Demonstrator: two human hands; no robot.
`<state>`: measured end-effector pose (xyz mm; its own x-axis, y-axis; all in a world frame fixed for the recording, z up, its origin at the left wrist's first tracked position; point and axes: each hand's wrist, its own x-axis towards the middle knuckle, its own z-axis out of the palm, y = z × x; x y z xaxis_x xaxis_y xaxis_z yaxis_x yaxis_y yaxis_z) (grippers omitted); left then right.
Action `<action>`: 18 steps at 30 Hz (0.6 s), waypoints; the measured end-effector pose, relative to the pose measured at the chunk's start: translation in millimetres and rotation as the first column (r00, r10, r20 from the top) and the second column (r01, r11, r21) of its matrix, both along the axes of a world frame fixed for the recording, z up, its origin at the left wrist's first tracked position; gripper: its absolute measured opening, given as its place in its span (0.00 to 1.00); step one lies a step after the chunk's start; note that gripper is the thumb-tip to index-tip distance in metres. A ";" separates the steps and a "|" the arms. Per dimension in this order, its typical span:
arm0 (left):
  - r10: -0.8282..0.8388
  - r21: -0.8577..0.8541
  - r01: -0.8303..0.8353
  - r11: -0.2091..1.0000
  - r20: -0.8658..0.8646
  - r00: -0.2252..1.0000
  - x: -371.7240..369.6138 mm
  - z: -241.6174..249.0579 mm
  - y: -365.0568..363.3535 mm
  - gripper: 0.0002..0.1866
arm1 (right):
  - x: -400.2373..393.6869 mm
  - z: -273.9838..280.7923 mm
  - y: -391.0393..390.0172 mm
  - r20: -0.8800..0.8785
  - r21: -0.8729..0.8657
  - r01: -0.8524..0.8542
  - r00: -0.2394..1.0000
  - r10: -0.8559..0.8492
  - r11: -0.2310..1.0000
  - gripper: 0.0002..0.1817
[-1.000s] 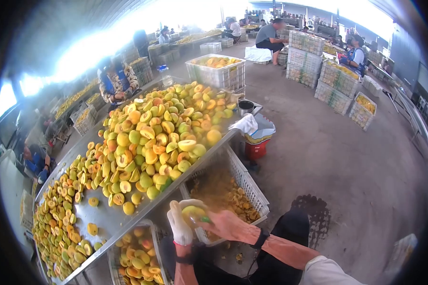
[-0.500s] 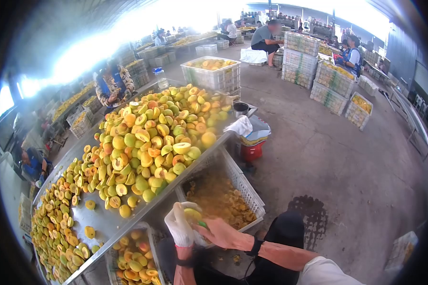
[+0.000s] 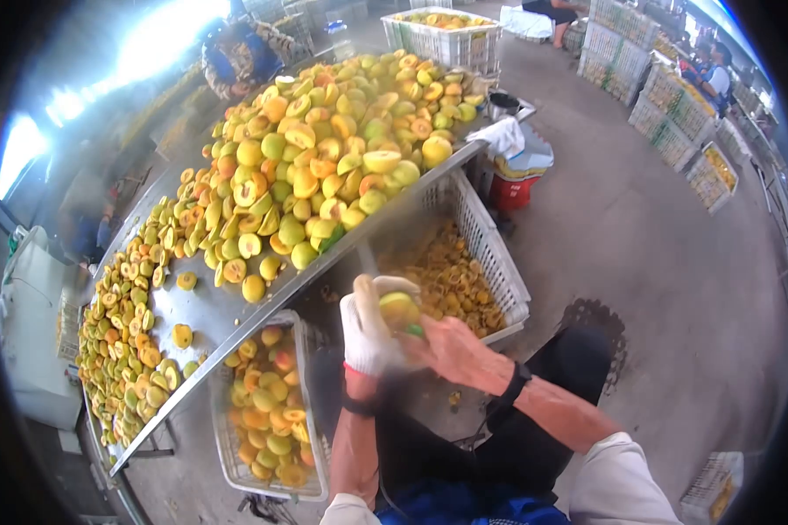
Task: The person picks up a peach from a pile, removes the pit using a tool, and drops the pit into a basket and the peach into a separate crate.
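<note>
Pitting is under way: the gloved left hand wraps its fingers around a yellow-green fruit, while the right hand pinches a green-handled tool against it. Next likely calls for scooping carefully.

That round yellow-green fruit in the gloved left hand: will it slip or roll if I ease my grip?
Likely, yes. The fruit looks round and smooth, so it would probably roll if set on the metal table. The gloved left hand wraps it, which should help against slipping. It seems firm, since the heaped fruit keep their shape.
</note>
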<state>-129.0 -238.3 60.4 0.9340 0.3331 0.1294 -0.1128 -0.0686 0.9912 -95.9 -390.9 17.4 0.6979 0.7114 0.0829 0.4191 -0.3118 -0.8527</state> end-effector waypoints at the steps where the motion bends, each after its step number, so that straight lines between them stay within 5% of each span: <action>1: -0.008 -0.021 0.007 1.000 -0.019 1.000 -0.4 -1.2 -0.1 0.41 | 2.1 1.1 -1.6 -0.005 -0.029 -0.014 1.000 0.014 0.999 0.20; 10: 0.004 -0.078 -0.009 0.997 -0.071 0.997 4.3 -2.6 -4.1 0.42 | 8.9 -4.4 -3.7 0.064 -0.105 -0.011 0.998 0.017 0.994 0.21; 12: 0.048 -0.083 -0.052 0.995 -0.059 0.997 5.3 -5.9 -6.0 0.42 | 4.6 -14.1 3.7 -0.071 0.078 0.021 0.997 -0.016 0.997 0.20; 16: 0.025 -0.018 -0.025 1.000 -0.033 0.999 5.8 -1.6 -5.5 0.39 | 1.1 -10.0 2.8 -0.081 0.145 0.046 0.996 -0.035 0.988 0.19; 18: 0.001 0.012 0.000 1.000 -0.061 0.998 5.4 -1.4 -5.8 0.38 | 3.8 -2.9 -5.3 0.122 0.003 -0.007 0.993 0.006 1.000 0.19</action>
<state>-123.6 -244.1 59.0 0.9400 0.3325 0.0763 -0.0525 -0.0802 0.9954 -92.1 -396.2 14.5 0.6777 0.7155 0.1697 0.5221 -0.3058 -0.7962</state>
